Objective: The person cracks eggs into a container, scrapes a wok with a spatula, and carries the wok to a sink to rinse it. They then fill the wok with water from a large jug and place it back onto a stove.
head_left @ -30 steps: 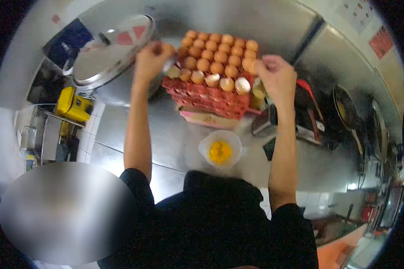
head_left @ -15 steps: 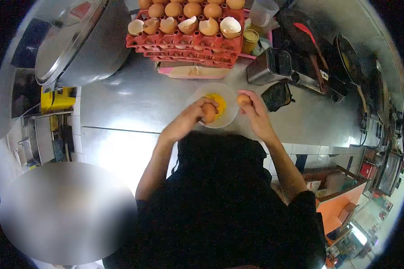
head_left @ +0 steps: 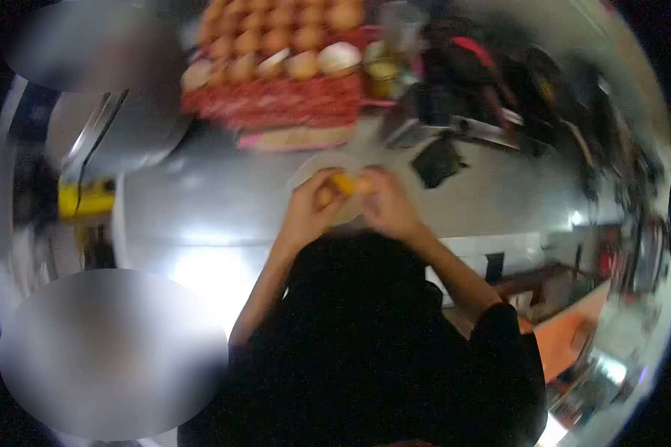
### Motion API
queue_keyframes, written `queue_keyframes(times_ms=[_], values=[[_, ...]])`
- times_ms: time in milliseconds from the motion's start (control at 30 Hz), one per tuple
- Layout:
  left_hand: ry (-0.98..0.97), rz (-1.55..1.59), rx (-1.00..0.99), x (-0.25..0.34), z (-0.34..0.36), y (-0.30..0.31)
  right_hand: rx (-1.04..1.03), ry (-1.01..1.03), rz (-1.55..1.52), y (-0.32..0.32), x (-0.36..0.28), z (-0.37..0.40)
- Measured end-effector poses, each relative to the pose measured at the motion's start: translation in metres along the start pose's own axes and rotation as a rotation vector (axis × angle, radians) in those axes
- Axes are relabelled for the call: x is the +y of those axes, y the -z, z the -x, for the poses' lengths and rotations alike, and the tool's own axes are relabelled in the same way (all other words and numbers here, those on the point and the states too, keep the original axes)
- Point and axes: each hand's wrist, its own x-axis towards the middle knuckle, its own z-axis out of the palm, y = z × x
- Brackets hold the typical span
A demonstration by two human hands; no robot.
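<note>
Both hands are close together over a pale, translucent bowl (head_left: 300,177) on the metal counter. My left hand (head_left: 306,212) is closed around a brown egg (head_left: 324,197). My right hand (head_left: 391,208) is closed on another brown egg (head_left: 362,184), partly hidden by its fingers. Bright yellow yolk (head_left: 342,183) shows between the two hands. Motion blur hides whether either shell is cracked. Beyond the bowl stands a stack of red egg trays (head_left: 276,104), with whole eggs behind and broken eggshells (head_left: 341,58) along the front row.
A large metal pot (head_left: 138,138) stands to the left. On the right are a black cloth-like item (head_left: 438,162), a metal appliance (head_left: 484,130) and a red-ended utensil (head_left: 473,51). A jar (head_left: 382,68) sits beside the trays. Blurred ovals cover two left-hand areas.
My right hand has moved left with its egg, toward my left hand, so the two eggs are now close together over the bowl. The view has shifted and become blurred.
</note>
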Motion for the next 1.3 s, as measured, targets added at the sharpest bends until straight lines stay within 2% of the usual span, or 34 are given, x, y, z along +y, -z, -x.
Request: queue_keyframes(times_ms=[33, 67, 100, 167, 267, 300, 367, 433, 467, 533, 633, 767, 867, 933, 1033, 1100, 1133, 1167, 1200, 1300], values=[[-0.025, 0.209, 0.014, -0.001, 0.002, -0.006, -0.002, -0.028, -0.152, 0.002, -0.006, -0.004], [-0.088, 0.105, 0.039, -0.005, 0.001, -0.007, 0.008, -0.050, -0.305, -0.001, -0.013, -0.010], [-0.148, 0.030, 0.023, 0.016, 0.000, -0.003, -0.047, -0.183, -0.419, -0.005, -0.016, -0.014], [-0.322, -0.177, 0.032, 0.014, 0.000, 0.000, -0.080, -0.384, -0.844, -0.016, -0.019, -0.023], [-0.188, -0.119, 0.030, -0.002, 0.002, 0.004, -0.191, -0.360, -0.673, -0.025, -0.006, -0.034], [-0.290, -0.247, 0.035, 0.003, 0.003, 0.005, -0.259, -0.398, -0.677, -0.020, -0.010, -0.035], [-0.358, -0.257, 0.030, 0.005, 0.001, 0.002, -0.306, -0.252, -0.548, -0.024, 0.000, -0.036], [-0.244, -0.222, 0.034, -0.008, 0.002, 0.006, -0.183, -0.044, -0.417, -0.033, 0.007, -0.034], [-0.267, -0.220, 0.022, -0.014, 0.003, 0.008, -0.160, -0.043, -0.402, -0.031, 0.005, -0.036], [-0.106, -0.170, 0.024, -0.024, 0.003, 0.005, -0.295, -0.126, -0.385, -0.028, 0.002, -0.039], [-0.131, -0.209, 0.062, -0.027, 0.002, 0.002, -0.275, -0.041, -0.344, -0.029, 0.005, -0.040], [-0.107, -0.233, 0.012, -0.036, -0.002, 0.007, -0.282, -0.100, -0.359, -0.039, 0.008, -0.039], [-0.218, -0.342, 0.013, -0.030, -0.002, 0.009, -0.287, -0.083, -0.275, -0.038, 0.006, -0.041], [-0.086, -0.374, -0.008, -0.013, 0.001, 0.007, -0.377, -0.078, -0.311, -0.026, -0.003, -0.043], [-0.029, -0.266, 0.005, -0.008, 0.002, 0.004, -0.409, -0.005, -0.268, -0.055, 0.019, -0.042], [-0.141, -0.244, 0.043, -0.022, -0.001, 0.004, -0.405, -0.002, -0.286, -0.057, 0.028, -0.042], [-0.153, -0.309, 0.022, -0.011, -0.003, 0.006, -0.408, -0.037, -0.305, -0.056, 0.029, -0.042], [-0.018, -0.296, 0.028, -0.001, -0.003, 0.004, -0.424, -0.107, -0.324, -0.038, 0.015, -0.043], [-0.085, -0.277, 0.042, -0.011, -0.001, 0.004, -0.505, -0.152, -0.305, -0.022, 0.000, -0.050], [-0.115, -0.338, 0.057, -0.018, -0.005, 0.006, -0.394, -0.118, -0.261, -0.037, 0.010, -0.043]])
